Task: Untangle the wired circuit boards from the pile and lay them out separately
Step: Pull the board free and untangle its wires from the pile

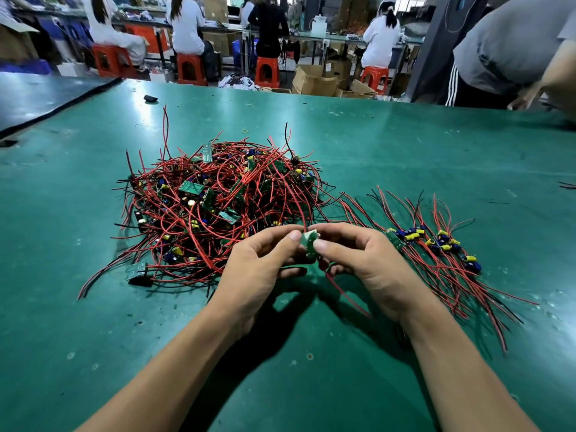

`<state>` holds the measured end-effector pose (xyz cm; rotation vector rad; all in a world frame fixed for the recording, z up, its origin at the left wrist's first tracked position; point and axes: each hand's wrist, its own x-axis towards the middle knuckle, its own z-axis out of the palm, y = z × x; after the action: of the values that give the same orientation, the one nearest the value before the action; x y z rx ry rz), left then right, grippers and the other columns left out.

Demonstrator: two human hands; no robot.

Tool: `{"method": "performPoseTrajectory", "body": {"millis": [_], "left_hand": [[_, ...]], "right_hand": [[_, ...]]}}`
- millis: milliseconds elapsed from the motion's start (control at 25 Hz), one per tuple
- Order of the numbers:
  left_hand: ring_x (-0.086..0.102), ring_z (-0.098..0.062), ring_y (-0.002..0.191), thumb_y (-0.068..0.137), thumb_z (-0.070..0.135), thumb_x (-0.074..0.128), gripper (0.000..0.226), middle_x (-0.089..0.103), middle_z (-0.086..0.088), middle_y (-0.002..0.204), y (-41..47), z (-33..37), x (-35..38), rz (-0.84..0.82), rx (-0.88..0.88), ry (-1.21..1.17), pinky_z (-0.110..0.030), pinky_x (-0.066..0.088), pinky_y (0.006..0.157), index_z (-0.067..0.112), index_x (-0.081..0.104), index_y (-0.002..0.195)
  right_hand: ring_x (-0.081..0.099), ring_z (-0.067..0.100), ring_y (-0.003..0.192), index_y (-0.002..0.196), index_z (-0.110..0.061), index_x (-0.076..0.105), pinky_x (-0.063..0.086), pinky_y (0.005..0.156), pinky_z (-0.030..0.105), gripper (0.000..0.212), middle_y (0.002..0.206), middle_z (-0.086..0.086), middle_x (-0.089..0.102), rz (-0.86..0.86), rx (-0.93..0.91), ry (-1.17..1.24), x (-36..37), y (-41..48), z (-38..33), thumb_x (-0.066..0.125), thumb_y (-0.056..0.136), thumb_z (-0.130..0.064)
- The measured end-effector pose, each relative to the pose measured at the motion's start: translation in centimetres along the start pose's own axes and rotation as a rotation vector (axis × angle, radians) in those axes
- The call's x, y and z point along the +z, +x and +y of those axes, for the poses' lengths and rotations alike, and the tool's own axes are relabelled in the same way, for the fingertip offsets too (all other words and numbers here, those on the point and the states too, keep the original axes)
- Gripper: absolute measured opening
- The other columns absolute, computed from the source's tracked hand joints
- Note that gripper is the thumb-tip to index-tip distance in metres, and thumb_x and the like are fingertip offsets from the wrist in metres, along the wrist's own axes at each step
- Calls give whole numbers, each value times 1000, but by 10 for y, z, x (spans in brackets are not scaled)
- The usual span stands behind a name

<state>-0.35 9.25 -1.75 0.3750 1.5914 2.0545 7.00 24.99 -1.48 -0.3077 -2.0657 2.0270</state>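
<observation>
Both the left hand (258,260) and right hand (358,257) pinch one small green circuit board (308,244) at the near edge of the tangled red-wired pile (218,194). It looks light and fragile, so it is probably best held by its rigid edges while its limp wires are eased free.

left hand (258,266), right hand (363,260), fingers (324,244) pinching

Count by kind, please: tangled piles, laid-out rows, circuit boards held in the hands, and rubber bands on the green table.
Tangled pile of wired circuit boards: 1
Laid-out row of wired circuit boards: 1
Circuit board pinched by left hand and right hand: 1
Yellow rubber band: 1
Total: 4
</observation>
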Motion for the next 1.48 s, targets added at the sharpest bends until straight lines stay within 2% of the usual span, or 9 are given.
{"method": "performPoseTrajectory", "body": {"millis": [240,400,600,840,920,1000,1160,1280,1480], "left_hand": [[74,-25,82,96,6,59,18,69,-16,106,2,-2,-4,58,-30,45,-34,60,70,11,67,111],[74,-24,83,97,6,57,23,65,-11,114,4,-8,-5,72,13,151,-37,60,75,17,59,118],[74,-21,83,97,7,57,31,65,-3,115,3,-10,-6,39,55,280,-40,61,79,21,55,124],[74,-16,81,96,6,57,35,61,0,122,0,-9,-1,51,76,337,-41,59,83,23,53,127],[74,-16,82,96,7,57,41,59,0,127,0,-8,0,67,69,333,-43,59,85,22,50,133],[74,-16,83,96,8,57,49,56,0,131,1,-8,0,70,56,337,-43,58,87,21,44,142],[74,-14,84,96,8,57,53,54,-1,135,0,-8,0,66,56,357,-40,59,86,21,41,145],[74,-12,85,96,9,58,52,54,0,136,0,-8,-1,63,60,380,-37,59,86,23,42,144],[72,-7,85,96,12,59,52,53,4,135,-1,-9,0,66,93,454,-34,59,85,28,42,143]], "right_hand": [[63,13,58,95,-16,79,52,58,25,11,71,1,67,393,38,106,-44,4,-6,73,87,-20],[68,6,89,104,-17,78,48,85,24,15,94,-9,75,588,46,-296,-60,6,6,71,91,-22],[63,10,84,101,-17,79,42,79,20,15,89,-5,74,675,39,-744,-56,3,9,68,90,-18],[73,9,74,98,-18,78,60,79,32,9,83,-4,76,367,-6,-414,-5,8,12,71,91,-16],[71,-1,78,101,-17,79,56,82,22,12,88,-6,77,287,44,-495,4,10,20,72,91,-19],[67,-8,79,102,-19,79,49,77,11,15,91,-9,76,383,58,-580,0,11,21,72,90,-24],[70,13,100,107,-20,77,49,90,25,20,100,0,77,620,97,-561,-19,10,16,70,90,-26],[63,13,115,111,-19,76,44,103,26,22,115,-3,74,662,63,-564,-24,9,16,67,91,-23],[66,11,104,105,-21,78,44,90,22,17,104,-6,76,592,42,-580,-19,10,19,67,92,-22]]}}
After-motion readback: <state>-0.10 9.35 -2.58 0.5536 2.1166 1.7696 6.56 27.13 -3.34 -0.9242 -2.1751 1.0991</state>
